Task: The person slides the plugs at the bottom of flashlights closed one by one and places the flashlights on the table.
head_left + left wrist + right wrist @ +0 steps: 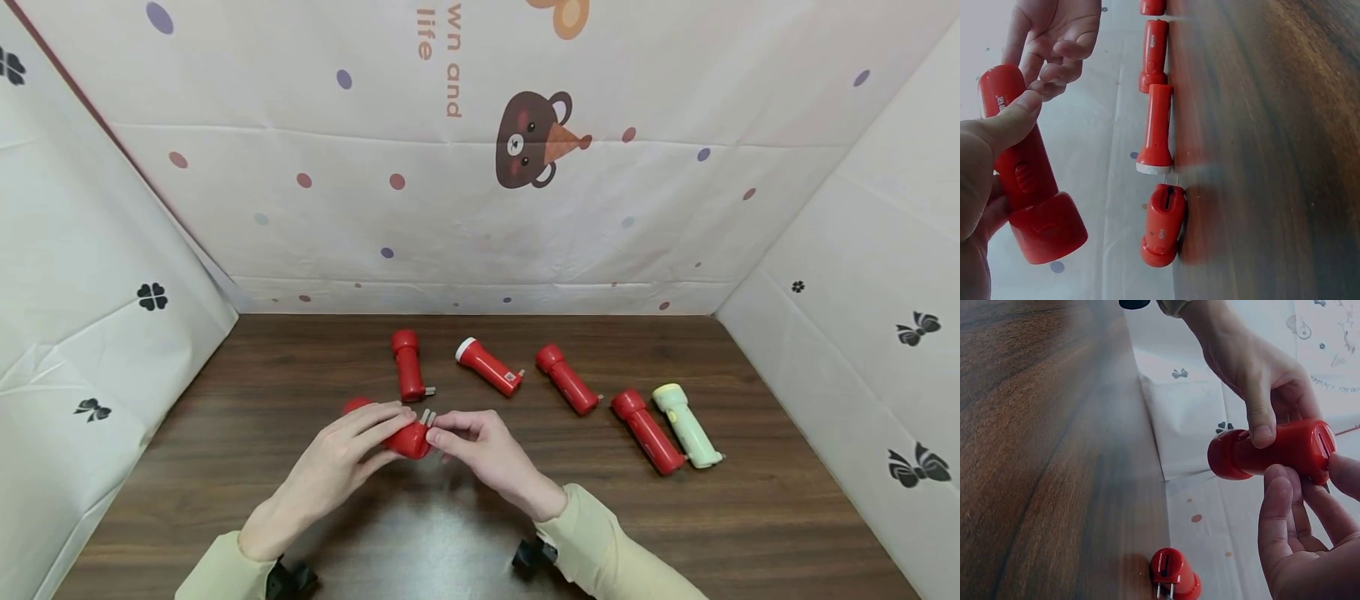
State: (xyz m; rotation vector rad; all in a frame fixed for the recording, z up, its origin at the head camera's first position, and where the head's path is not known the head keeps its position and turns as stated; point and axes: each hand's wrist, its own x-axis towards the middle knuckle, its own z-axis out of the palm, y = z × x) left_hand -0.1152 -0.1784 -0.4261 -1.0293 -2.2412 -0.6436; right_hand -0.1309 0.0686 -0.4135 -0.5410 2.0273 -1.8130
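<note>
A red flashlight (408, 442) with two metal plug prongs (427, 417) at its tail is held above the table. My left hand (337, 454) grips its barrel, thumb on one side and fingers on the other; the wider head (1049, 229) lies beyond that grip. My right hand (491, 458) is at the tail, thumb against the end face and bent fingers beneath, pinching it. In the right wrist view a slot shows in the tail of the flashlight (1285, 447); its prongs are hidden there.
Along the back of the wooden table (300, 367) lie a red flashlight (408, 367) with prongs out, a white-rimmed red one (487, 367) and another red one (570, 382). To the right are a red flashlight (648, 433) and a pale green one (687, 427). Patterned sheets surround the table.
</note>
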